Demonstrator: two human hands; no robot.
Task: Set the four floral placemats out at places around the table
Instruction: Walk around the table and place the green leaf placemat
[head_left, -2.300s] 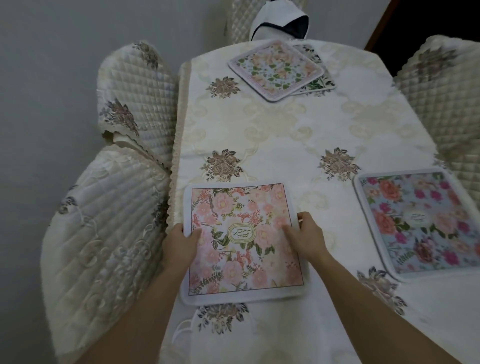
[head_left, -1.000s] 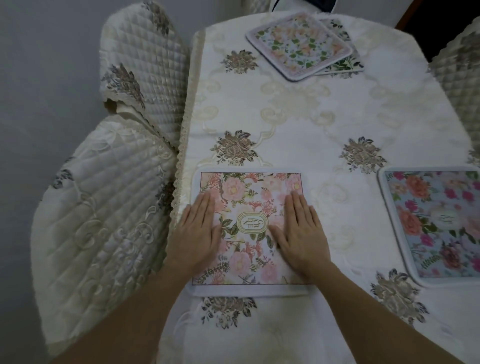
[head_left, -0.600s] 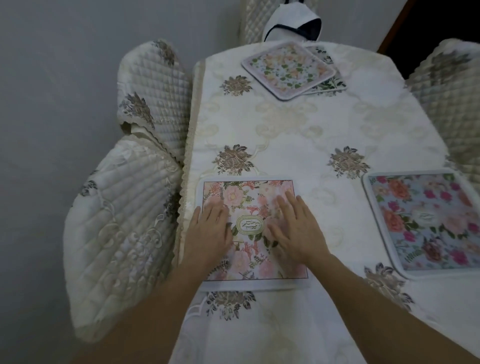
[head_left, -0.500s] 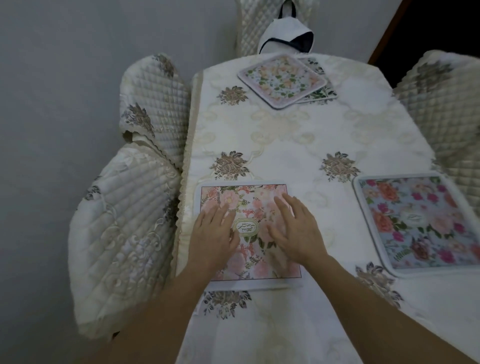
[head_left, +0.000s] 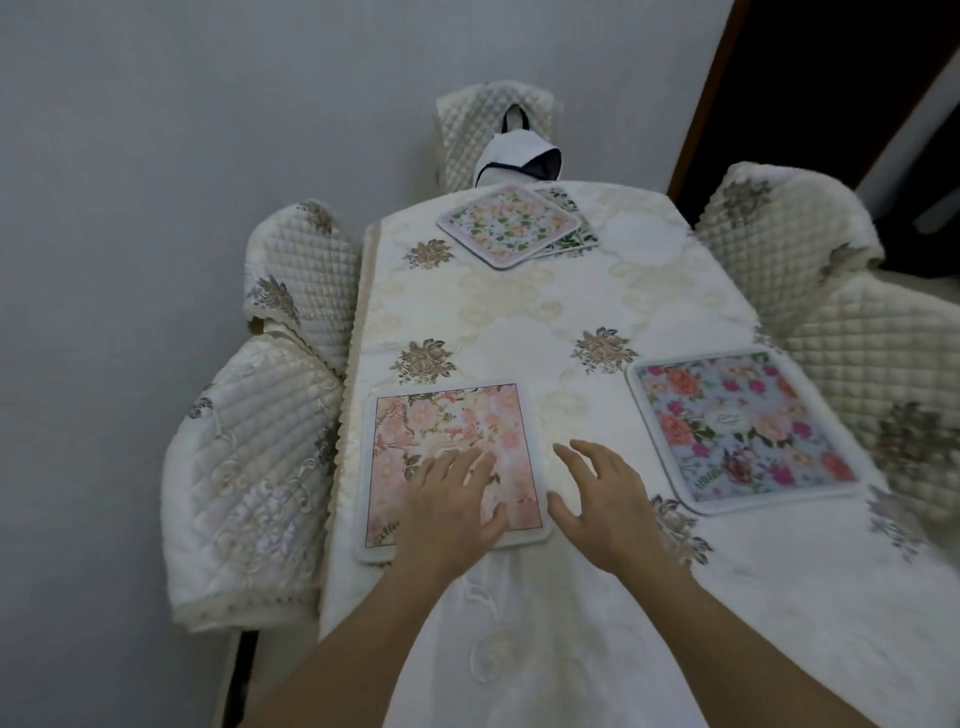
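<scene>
A pink floral placemat (head_left: 441, 426) lies flat at the near left edge of the table (head_left: 545, 322). My left hand (head_left: 452, 506) rests on its lower right part, fingers spread, holding nothing. My right hand (head_left: 602, 499) hovers open just right of that mat, off its edge. A blue placemat with red and pink flowers (head_left: 737, 431) lies at the right side. At the far end a pale floral placemat (head_left: 506, 226) lies on top of a green-leafed one (head_left: 571, 234), which mostly hides it.
Quilted cream chairs stand at the left (head_left: 260, 457), far left (head_left: 301, 280), far end (head_left: 467, 130) and right (head_left: 857, 322). A white and dark bag (head_left: 519, 156) hangs on the far chair. A grey wall runs close along the left.
Both hands slid right and back across the pink mat; my right hand has come off it onto the cloth. The view has lifted toward the far end.
</scene>
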